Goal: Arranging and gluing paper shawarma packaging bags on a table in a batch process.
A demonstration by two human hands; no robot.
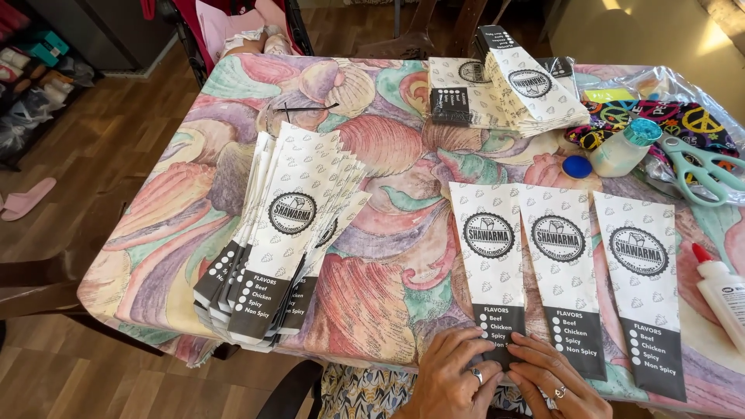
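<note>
**Item in hand: paper sleeve, white with black lower band, round badge print.**

- Left hand (452, 372): fingers spread flat, pressing on the black band at the bottom of the leftmost paper sleeve (489, 268). It pins, it does not pinch.
- Right hand (557, 382): fingers together and laid flat just beside the left hand, fingertips on the same bottom edge. Rings show on both hands. Nothing is lifted in either.
- Location of the sleeve: near edge of the table, straight in front of you, first of a row of three laid side by side, edges close or slightly overlapping.
- Middle sleeve (560, 271) and right sleeve (641, 283): flat, untouched.

**How to work the bottom edge well, as it appears:** keep the left palm low so that the sleeve cannot slide on the tablecloth (388, 147). Run your right fingertips outward along the edge rather than dabbing, so that the crease comes even. Mind the neighbouring sleeve; its edge is close enough to be dragged along.

**Other stock on the table**

- Fanned stack of sleeves (283, 233), to your left, well apart from your hands.
- Second pile of sleeves (504, 89), far side.
- Glue bottle with red tip (722, 291), lying at the right edge.
- Small jar (625, 147) with teal lid, blue cap (576, 166) just beside it.
- Teal scissors (698, 167), near the patterned cloth (683, 116).
</note>
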